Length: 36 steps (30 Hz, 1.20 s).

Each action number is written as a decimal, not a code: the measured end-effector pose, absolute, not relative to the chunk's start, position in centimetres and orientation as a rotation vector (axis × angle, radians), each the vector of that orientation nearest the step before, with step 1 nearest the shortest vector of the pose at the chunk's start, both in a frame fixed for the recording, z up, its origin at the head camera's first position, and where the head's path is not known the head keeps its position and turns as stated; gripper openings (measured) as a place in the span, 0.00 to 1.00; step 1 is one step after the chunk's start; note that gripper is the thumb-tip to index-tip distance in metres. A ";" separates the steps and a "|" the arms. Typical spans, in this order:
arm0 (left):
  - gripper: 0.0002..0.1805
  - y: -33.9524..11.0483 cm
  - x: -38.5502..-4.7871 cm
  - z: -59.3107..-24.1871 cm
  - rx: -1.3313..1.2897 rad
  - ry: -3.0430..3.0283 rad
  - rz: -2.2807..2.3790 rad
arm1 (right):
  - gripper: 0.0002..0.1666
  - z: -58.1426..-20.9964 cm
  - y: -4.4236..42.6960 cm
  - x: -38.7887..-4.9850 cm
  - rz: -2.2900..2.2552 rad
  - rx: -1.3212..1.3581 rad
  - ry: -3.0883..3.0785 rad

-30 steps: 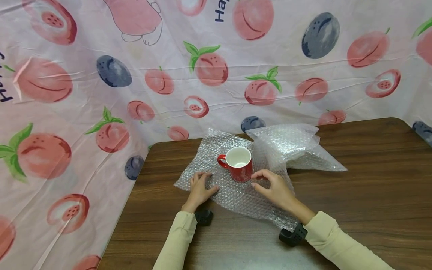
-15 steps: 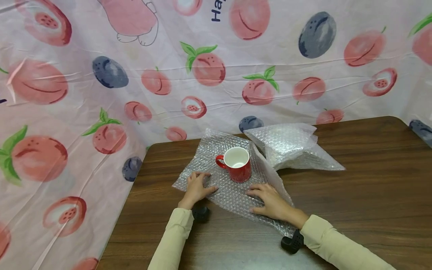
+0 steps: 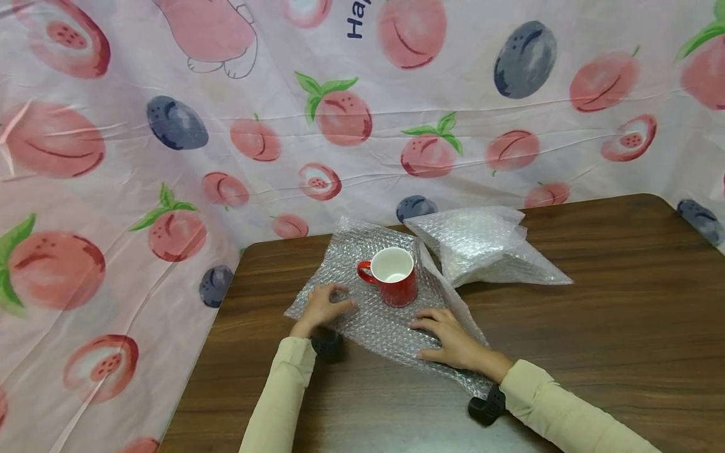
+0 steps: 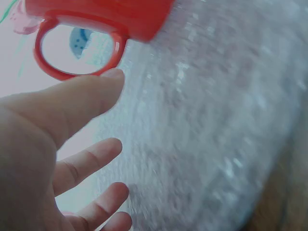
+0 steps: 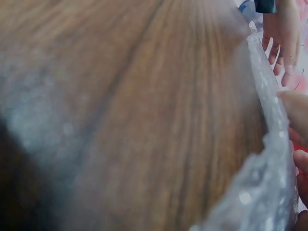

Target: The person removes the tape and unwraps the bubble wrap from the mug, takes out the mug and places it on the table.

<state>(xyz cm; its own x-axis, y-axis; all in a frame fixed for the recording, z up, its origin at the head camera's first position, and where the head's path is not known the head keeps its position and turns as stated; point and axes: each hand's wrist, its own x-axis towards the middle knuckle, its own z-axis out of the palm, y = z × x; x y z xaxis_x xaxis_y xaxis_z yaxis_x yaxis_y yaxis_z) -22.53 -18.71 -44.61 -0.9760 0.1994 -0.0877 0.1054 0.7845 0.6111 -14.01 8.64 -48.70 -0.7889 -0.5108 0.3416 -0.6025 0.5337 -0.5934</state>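
Partial "Ha" lettering (image 3: 355,20), on patterned cloth (image 3: 272,192)

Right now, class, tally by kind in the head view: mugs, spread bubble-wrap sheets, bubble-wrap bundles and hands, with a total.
Mugs: 1, the red mug
Sheets: 1, the spread sheet under it
Bundles: 1, the bundle nearby
Hands: 2, left hand and right hand
Total: 5

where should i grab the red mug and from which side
Probably by its handle, coming from the person's left with the left hand. The red mug stands upright on the bubble wrap, and the handle is an open loop jutting toward that side, with the left hand nearest it.
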 end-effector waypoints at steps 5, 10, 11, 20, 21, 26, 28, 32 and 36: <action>0.24 -18.2 -23.2 -44.2 0.278 2.718 1.097 | 0.27 -48.7 8.6 -14.1 1.111 0.959 -2.633; 0.28 -17.2 -23.6 -43.7 0.227 2.551 1.361 | 0.27 -48.7 8.5 -14.1 1.114 0.965 -2.632; 0.29 -17.0 -23.6 -43.5 0.218 2.521 1.410 | 0.27 -48.7 8.5 -14.1 1.115 0.967 -2.631; 0.26 -15.2 -24.2 -43.2 0.144 2.436 1.602 | 0.27 -48.8 8.6 -14.1 1.116 0.959 -2.626; 0.25 -15.1 -24.4 -43.3 0.149 2.435 1.622 | 0.27 -48.8 8.6 -14.1 1.113 0.958 -2.624; 0.22 -14.2 -25.3 -44.0 0.139 2.375 1.745 | 0.27 -48.8 8.6 -14.2 1.098 0.969 -2.619; 0.20 -13.9 -25.5 -44.3 0.111 2.331 1.792 | 0.27 -48.9 8.6 -14.2 1.098 0.974 -2.619; 0.17 -13.6 -25.8 -44.7 0.077 2.252 1.874 | 0.27 -48.9 8.6 -14.2 1.103 0.971 -2.618; 0.12 -13.3 -26.0 -45.0 0.086 2.166 1.989 | 0.27 -48.9 8.7 -14.2 1.101 0.965 -2.621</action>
